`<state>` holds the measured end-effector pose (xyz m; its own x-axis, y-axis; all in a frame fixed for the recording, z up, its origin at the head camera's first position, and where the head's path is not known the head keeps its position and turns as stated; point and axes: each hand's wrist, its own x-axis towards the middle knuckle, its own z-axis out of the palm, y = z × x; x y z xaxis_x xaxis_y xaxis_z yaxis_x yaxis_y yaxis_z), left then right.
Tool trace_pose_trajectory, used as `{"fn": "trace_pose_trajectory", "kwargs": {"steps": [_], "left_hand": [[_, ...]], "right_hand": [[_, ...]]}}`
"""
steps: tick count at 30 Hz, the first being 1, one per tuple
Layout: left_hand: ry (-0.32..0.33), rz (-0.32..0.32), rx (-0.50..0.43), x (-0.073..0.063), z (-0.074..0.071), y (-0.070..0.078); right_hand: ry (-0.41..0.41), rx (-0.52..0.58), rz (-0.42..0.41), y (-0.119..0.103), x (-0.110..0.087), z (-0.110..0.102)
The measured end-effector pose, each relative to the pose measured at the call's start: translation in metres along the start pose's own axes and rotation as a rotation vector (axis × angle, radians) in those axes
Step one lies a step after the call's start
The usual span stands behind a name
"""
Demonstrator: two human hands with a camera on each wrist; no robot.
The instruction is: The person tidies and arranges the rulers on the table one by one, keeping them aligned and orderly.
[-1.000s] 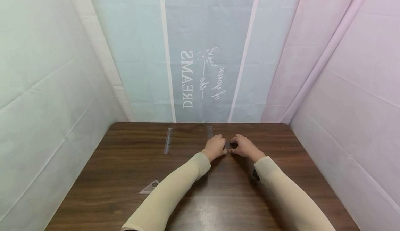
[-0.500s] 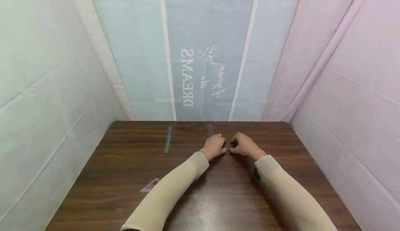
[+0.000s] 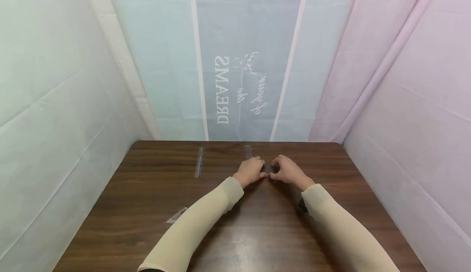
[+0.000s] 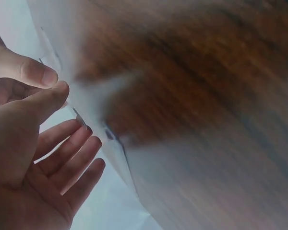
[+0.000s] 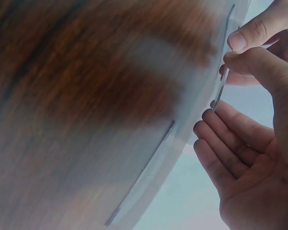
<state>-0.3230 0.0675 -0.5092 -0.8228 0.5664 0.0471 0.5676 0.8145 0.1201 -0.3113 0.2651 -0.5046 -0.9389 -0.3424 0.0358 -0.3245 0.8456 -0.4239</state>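
Near the far part of the table, my left hand and right hand face each other, thumbs almost meeting. Between them is a thin flat piece, dark in the head view. Its narrow edge appears in the right wrist view between the right thumb and fingertips. The left wrist view shows its edge at the left fingertips. Both hands seem to hold it by its edges; its kind is hard to tell. A clear ruler lies just beyond the left hand, partly hidden by it.
Another clear ruler lies farther left on the brown wooden table. A clear set square is partly covered by the left sleeve. Cloth walls enclose the table's back and sides.
My hands have drawn very slightly apart, and more of the flat piece shows between them. The left forearm has shifted left and covers more of the set square. The head view has tilted slightly.
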Motion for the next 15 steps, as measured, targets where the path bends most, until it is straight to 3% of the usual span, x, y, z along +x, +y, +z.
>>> {"fn": "trace_pose_trajectory", "kwargs": {"steps": [9, 15], "left_hand": [[0.051, 0.032, -0.028, -0.013, -0.011, -0.015], [0.061, 0.034, -0.046, -0.025, -0.015, -0.022]], "right_hand": [[0.023, 0.005, -0.053, -0.017, -0.006, -0.001], [-0.006, 0.037, -0.043, -0.031, -0.012, 0.001]]}}
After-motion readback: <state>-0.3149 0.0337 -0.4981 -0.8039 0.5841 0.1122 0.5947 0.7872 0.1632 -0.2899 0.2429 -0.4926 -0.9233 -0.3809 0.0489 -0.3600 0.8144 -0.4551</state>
